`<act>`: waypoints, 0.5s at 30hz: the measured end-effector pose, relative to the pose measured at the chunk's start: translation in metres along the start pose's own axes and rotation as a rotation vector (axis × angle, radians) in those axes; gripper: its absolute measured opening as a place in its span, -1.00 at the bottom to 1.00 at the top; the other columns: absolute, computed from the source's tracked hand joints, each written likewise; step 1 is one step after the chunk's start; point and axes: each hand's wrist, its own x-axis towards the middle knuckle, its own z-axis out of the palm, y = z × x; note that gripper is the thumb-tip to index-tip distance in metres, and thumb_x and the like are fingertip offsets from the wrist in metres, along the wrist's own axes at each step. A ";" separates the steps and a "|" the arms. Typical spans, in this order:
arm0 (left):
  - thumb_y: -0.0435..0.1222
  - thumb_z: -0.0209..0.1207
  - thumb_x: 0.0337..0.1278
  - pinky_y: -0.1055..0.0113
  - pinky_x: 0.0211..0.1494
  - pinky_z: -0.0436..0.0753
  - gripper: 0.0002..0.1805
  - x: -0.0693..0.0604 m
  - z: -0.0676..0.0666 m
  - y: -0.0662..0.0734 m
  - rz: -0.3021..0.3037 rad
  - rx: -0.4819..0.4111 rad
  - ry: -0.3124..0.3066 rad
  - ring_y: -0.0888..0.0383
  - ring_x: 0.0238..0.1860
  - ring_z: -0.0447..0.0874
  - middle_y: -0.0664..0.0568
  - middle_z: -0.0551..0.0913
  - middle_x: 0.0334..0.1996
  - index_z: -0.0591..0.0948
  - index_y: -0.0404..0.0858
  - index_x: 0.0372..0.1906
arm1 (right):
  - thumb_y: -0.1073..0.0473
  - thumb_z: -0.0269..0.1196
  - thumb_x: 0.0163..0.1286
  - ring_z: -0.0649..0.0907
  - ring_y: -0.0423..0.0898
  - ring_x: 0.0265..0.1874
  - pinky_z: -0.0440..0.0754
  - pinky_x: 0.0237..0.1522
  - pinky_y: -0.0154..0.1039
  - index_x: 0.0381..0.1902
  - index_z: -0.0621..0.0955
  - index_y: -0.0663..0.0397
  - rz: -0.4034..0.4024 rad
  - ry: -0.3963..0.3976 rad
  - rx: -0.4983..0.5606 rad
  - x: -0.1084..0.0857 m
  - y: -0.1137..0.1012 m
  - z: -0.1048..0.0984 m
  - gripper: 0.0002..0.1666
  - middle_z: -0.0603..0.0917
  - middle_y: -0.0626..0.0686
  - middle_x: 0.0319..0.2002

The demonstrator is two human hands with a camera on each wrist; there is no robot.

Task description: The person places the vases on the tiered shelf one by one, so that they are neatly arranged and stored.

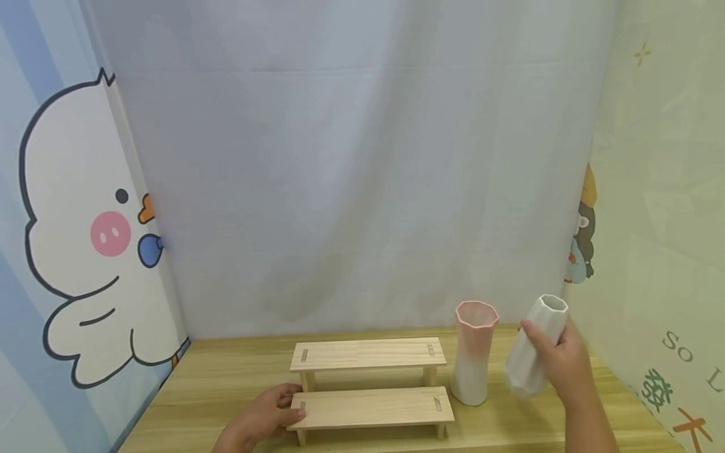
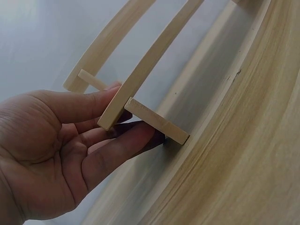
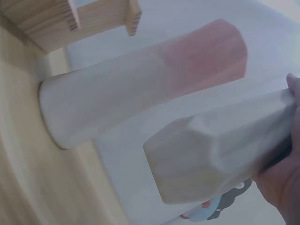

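Note:
My right hand [image 1: 566,362] grips a white faceted vase [image 1: 535,352] near its top. The vase tilts, mouth to the upper right, and in the right wrist view its base is off the table. Just left of it stands a pink-and-white vase [image 1: 474,355], upright and apart from it; its rim is pink and its lower part white [image 3: 93,103]. At the left end of a two-step wooden stand [image 1: 370,409], my left hand [image 1: 263,412] pinches the lower board [image 2: 150,61], thumb on top and fingers beneath, beside the short leg [image 2: 157,121].
The wooden table [image 1: 226,371] carries the stand and the pink-and-white vase. Behind rises a pale grey curtain [image 1: 340,189]. A cartoon-printed panel [image 1: 73,220] closes the left side, and a pale green printed sheet [image 1: 663,220] the right.

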 end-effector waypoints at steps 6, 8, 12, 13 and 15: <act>-0.27 0.22 0.31 -0.09 0.03 0.67 -0.30 0.001 -0.001 -0.001 0.002 0.000 0.002 -0.08 0.04 0.64 -0.45 0.46 0.22 0.20 -0.61 0.33 | -0.11 0.25 0.38 0.63 -0.27 -0.38 0.66 -0.39 -0.23 0.14 0.39 0.09 -0.018 -0.004 -0.008 -0.005 -0.021 -0.005 -0.44 0.57 -0.11 -0.26; -0.27 0.22 0.31 -0.09 0.03 0.67 -0.30 0.000 -0.001 -0.001 0.005 0.003 0.002 -0.08 0.04 0.64 -0.45 0.46 0.22 0.20 -0.61 0.33 | -0.11 0.25 0.38 0.62 -0.27 -0.38 0.66 -0.40 -0.23 0.16 0.37 0.09 -0.018 -0.009 -0.010 -0.007 -0.028 -0.007 -0.42 0.57 -0.11 -0.26; -0.26 0.23 0.31 -0.10 0.04 0.66 -0.29 -0.001 0.000 0.001 0.005 0.007 0.002 -0.09 0.04 0.64 -0.47 0.45 0.22 0.20 -0.62 0.33 | -0.08 0.25 0.38 0.64 -0.24 -0.38 0.67 -0.40 -0.22 0.16 0.38 0.08 -0.032 -0.024 0.010 -0.012 -0.040 -0.007 -0.45 0.58 -0.11 -0.27; -0.26 0.22 0.31 -0.10 0.04 0.66 -0.29 -0.001 0.000 0.001 0.003 0.009 0.003 -0.09 0.04 0.64 -0.47 0.44 0.23 0.20 -0.62 0.33 | -0.07 0.26 0.38 0.65 -0.23 -0.39 0.67 -0.41 -0.22 0.14 0.40 0.07 -0.041 -0.027 0.017 -0.014 -0.042 -0.006 -0.47 0.59 -0.12 -0.29; -0.26 0.22 0.31 -0.10 0.04 0.66 -0.29 -0.001 0.000 0.002 0.000 0.012 0.005 -0.09 0.05 0.64 -0.48 0.43 0.24 0.19 -0.62 0.33 | -0.02 0.27 0.38 0.66 -0.21 -0.40 0.69 -0.41 -0.21 0.08 0.42 0.07 -0.073 -0.035 0.044 -0.017 -0.047 -0.003 -0.54 0.61 -0.11 -0.31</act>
